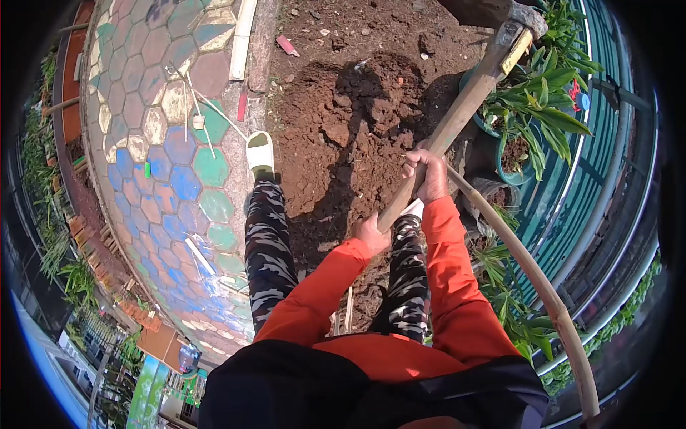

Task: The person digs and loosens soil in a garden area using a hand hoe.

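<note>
A hoe (457, 118) with a thick wooden handle slants up and to the right in front of me. Its metal head, at the upper right, is raised over the soil, and the dark blade is partly cut off by the top edge. My left hand (371, 234) is wrapped round the handle near its lower end. Higher on the same handle, my right hand (429, 175) grips with curled fingers. Below the hoe lies a dug patch of loose brown soil (343, 121), with shadows across it.
Potted leafy plants (539, 107) stand close on the right, beside a green metal fence (593, 164). A long curved bamboo pole (529, 264) leans there. Painted hexagonal paving (153, 129) lies left, with my light shoe (260, 154) at its edge.
</note>
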`<control>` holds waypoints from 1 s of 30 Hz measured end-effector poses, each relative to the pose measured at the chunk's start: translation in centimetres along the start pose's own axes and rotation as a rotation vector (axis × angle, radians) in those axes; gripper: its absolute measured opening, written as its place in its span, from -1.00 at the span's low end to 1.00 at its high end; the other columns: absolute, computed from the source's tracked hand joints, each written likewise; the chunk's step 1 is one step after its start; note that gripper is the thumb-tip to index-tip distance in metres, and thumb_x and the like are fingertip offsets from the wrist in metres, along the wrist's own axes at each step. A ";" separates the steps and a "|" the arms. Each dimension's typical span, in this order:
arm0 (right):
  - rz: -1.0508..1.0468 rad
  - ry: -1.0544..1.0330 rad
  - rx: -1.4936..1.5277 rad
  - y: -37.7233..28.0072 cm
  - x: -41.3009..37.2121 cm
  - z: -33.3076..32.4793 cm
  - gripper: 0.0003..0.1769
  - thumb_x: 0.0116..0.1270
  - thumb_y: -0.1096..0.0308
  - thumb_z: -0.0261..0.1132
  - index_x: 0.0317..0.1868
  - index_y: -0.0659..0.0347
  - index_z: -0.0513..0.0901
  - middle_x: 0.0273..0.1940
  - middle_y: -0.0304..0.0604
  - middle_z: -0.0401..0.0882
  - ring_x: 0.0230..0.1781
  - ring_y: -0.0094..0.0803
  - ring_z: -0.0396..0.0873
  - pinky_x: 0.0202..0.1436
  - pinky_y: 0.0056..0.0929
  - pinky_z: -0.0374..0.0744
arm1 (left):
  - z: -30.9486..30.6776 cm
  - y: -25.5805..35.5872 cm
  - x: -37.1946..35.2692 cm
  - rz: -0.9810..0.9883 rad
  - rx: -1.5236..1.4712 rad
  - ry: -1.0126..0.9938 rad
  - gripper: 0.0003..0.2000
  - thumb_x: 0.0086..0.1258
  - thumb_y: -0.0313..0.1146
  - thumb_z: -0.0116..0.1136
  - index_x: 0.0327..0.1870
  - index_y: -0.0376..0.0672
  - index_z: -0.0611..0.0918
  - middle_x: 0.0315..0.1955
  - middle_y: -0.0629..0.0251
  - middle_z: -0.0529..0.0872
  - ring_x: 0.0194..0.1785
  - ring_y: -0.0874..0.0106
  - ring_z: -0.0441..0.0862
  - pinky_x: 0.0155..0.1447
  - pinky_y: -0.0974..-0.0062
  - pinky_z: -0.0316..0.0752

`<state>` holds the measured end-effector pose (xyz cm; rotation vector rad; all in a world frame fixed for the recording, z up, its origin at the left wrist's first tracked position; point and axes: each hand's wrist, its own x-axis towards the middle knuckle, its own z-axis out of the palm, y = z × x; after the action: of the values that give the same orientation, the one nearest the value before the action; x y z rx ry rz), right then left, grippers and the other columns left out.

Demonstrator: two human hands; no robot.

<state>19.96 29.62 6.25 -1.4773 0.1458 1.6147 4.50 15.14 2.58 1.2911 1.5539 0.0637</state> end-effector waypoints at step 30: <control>0.248 -0.045 -0.075 5.6 -0.7 1.0 -0.83 0.08 0.42 0.27 -0.53 0.13 0.41 -0.65 -0.34 0.33 -0.73 -0.50 0.31 -0.59 -0.44 0.38 | -1.1 -1.8 -6.5 -0.300 -0.081 -0.027 -0.66 0.12 -0.24 0.27 -0.09 -0.13 0.57 -0.38 -0.08 0.69 -0.22 -0.02 0.68 -0.17 0.14 0.56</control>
<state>15.39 26.71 4.46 -1.5253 0.2531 1.8683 1.52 10.27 6.29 0.9812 1.6884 -0.0802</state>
